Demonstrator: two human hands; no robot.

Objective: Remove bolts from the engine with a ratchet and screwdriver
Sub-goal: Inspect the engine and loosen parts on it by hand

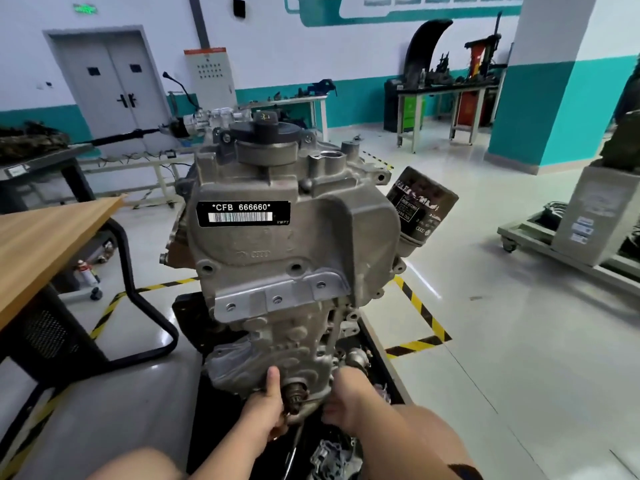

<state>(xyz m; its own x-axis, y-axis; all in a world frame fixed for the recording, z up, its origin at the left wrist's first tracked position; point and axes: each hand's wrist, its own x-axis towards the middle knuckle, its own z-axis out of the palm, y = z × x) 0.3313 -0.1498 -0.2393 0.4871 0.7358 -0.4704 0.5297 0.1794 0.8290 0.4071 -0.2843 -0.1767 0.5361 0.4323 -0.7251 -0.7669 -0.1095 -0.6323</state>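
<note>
- Low on the near face of the engine (277,237), both hands flank a shaft stub (295,393) that points out toward the camera. The stub lies between them, closer to the left.
- The left hand (265,410) lays its thumb (273,379) straight up against the casing. Its other fingers curl under the lower edge, and I cannot tell whether they clamp casing or tool.
- The right hand (341,400) shows only its back. Its fingers are hidden beside the casing, so their grip cannot be told.
- A thin metal rod (294,445) hangs below the stub, nearly vertical, with its top by the left fingers. It is too blurred to name.
- The visible bolts (277,300) sit on the bright bracket well above both hands, heads facing the camera. A tool would probably have to rise and enter square-on, and the left hand is nearer the rod.
</note>
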